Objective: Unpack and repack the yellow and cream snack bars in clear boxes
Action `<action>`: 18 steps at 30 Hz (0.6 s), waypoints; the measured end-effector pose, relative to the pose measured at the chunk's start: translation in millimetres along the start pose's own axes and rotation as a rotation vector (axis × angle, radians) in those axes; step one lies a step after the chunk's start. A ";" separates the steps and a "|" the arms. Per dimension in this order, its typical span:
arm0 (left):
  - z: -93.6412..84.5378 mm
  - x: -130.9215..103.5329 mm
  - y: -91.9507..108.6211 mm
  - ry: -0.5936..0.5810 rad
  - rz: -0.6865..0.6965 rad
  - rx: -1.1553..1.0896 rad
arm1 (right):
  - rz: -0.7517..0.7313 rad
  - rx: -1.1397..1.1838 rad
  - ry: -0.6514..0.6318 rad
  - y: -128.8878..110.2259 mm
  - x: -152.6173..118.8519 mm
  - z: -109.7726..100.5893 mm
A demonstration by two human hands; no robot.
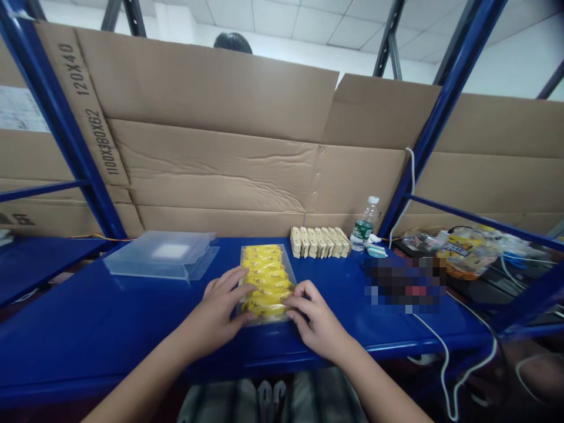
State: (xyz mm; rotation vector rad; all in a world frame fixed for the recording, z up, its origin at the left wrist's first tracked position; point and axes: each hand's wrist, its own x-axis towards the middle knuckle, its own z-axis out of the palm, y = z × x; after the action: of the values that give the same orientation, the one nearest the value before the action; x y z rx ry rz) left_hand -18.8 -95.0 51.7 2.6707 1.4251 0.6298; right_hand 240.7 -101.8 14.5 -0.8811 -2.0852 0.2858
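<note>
A clear plastic bag filled with a column of small yellow packets [267,274] lies flat on the blue table in front of me. At its left edge is my left hand [224,302], fingers and thumb curved over the side and gripping it. My right hand [315,314] pinches the lower right edge between thumb and fingers. The packets overlap one another in a row running away from me. Just behind and right of the bag stands a row of several pale wooden pieces [320,242], which look like clothespins.
A translucent plastic box [161,255] sits on the table [110,329] to the left. A water bottle [365,223] stands back right, near a blurred patch [405,282]. A white cable [436,338] hangs over the front edge. Cardboard [211,141] walls the back; blue posts [425,141] flank it.
</note>
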 end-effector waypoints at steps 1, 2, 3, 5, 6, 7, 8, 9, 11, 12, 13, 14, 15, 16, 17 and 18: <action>1.8 -0.1 -5.7 -0.023 0.005 -0.028 | 0.007 0.023 0.006 0.3 0.2 0.6; 4.1 -0.8 -10.0 -0.038 0.012 -0.047 | 0.012 0.048 0.015 0.7 0.1 1.5; 6.6 -1.8 -12.9 -0.040 0.021 -0.052 | 0.018 0.073 0.024 1.3 -0.4 2.7; 12.6 -4.1 -15.6 -0.015 0.047 -0.023 | 0.036 0.115 0.064 3.4 -2.6 5.5; 16.1 -5.0 -16.0 0.005 0.066 0.004 | 0.047 0.125 0.095 4.7 -4.2 6.9; 19.9 -5.7 -16.1 0.027 0.087 0.034 | 0.060 0.127 0.133 5.9 -5.8 8.0; 24.1 -6.3 -16.4 0.050 0.108 0.064 | 0.074 0.122 0.172 6.9 -7.6 8.6; 28.5 -6.7 -17.0 0.082 0.128 0.092 | 0.089 0.115 0.202 7.5 -9.3 8.8; 37.6 -7.4 -19.2 0.159 0.163 0.137 | 0.123 0.106 0.205 6.9 -12.0 8.0; 41.9 -7.7 -20.9 0.201 0.174 0.154 | 0.141 0.106 0.182 5.7 -13.0 7.4; 45.6 -8.0 -22.9 0.239 0.187 0.167 | 0.158 0.108 0.150 4.1 -13.5 6.9; 48.7 -8.1 -24.9 0.269 0.201 0.177 | 0.174 0.107 0.119 2.3 -13.6 6.5; 51.3 -8.0 -26.7 0.294 0.216 0.184 | 0.189 0.104 0.098 0.6 -13.2 6.4; 53.4 -7.7 -27.9 0.316 0.230 0.190 | 0.202 0.099 0.089 -0.7 -12.2 6.4; 55.2 -7.2 -28.3 0.336 0.239 0.195 | 0.210 0.092 0.091 -1.3 -10.8 6.4; 56.8 -6.7 -27.4 0.356 0.244 0.200 | 0.215 0.085 0.096 -1.1 -9.1 6.1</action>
State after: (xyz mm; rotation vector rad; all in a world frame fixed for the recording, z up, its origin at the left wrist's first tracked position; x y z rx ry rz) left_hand -22.3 -76.5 -8.8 3.0390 1.2978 1.0846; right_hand 239.2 -108.2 5.6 -1.0480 -1.8786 0.4345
